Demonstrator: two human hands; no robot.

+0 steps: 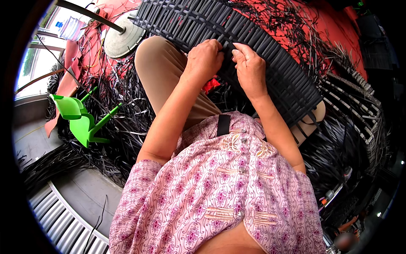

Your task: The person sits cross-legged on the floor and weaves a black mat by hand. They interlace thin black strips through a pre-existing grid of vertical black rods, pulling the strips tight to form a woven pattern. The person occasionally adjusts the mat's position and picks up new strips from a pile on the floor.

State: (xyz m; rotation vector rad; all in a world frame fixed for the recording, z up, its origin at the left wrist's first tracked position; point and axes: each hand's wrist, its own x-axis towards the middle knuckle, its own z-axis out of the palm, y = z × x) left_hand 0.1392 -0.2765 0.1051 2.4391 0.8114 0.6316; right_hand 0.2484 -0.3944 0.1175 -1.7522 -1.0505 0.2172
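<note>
A dark grey panel woven from flat plastic strips (281, 70) lies slantwise across my lap. My left hand (206, 57) is closed at the near side of the panel, its curled fingers gripping a black strip mostly hidden by them. Beside it, a small gap away, my right hand (250, 70) is held over the weave with thumb and fingers drawn together. Whatever is between those fingertips is too small to make out. Under the panel's left part shows my bent knee (158, 57). A small red thing (210, 85) lies below, between my forearms.
Loose black strips (131, 93) are heaped around me. A green plastic child-size chair (80, 116) stands at left, with a round grey base and pole (122, 38) beyond it. A white slatted rack (63, 222) lies lower left. At right is a woven frame (353, 101).
</note>
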